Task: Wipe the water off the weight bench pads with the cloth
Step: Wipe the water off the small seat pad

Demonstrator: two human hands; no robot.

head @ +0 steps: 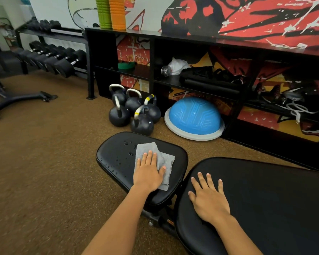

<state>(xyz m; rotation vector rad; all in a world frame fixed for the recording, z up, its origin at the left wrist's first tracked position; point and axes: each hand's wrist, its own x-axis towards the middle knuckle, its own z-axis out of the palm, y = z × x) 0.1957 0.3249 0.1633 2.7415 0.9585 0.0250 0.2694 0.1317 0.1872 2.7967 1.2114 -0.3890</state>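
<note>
A black weight bench has a small seat pad (116, 157) and a long back pad (265, 199). Water drops speckle the seat pad's far and left parts. A folded grey cloth (166, 161) lies flat on the seat pad. My left hand (148, 173) presses on the cloth with its palm down and fingers spread. My right hand (209, 198) rests flat on the near end of the back pad, fingers apart, holding nothing.
Several black kettlebells (134, 111) and a blue balance dome (194, 117) sit on the brown floor just beyond the seat pad. A black shelf unit (151, 52) runs along the wall. A dumbbell rack (52, 57) stands at the left.
</note>
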